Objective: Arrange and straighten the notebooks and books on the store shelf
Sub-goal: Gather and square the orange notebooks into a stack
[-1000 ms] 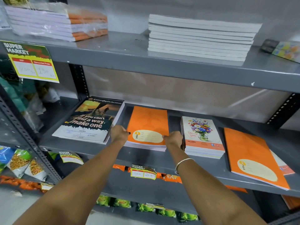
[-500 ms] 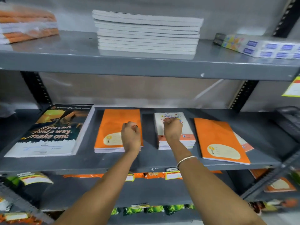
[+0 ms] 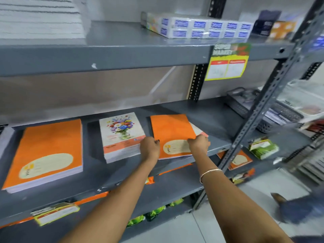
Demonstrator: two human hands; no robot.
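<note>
On the grey middle shelf (image 3: 215,111) lie three piles: a thick orange notebook stack (image 3: 47,151) at the left, a flower-cover notebook stack (image 3: 121,132) in the middle, and a thin orange notebook (image 3: 171,128) at the right, lying askew over a flower-cover notebook whose corner shows under it. My left hand (image 3: 149,147) presses, fingers curled, on the thin orange notebook's left front edge. My right hand (image 3: 199,143) grips its right edge. A bracelet is on my right wrist.
The top shelf holds a white book stack (image 3: 40,16) at the left and wrapped blue-labelled boxes (image 3: 199,27) at the right. A yellow price tag (image 3: 228,64) hangs from its edge. A slotted upright post (image 3: 273,95) stands right of my hands; dark baskets (image 3: 245,102) sit beyond it.
The view has swung right. Both hands have moved right, from the orange stack and the flower stack onto the thin orange notebook at the right.
</note>
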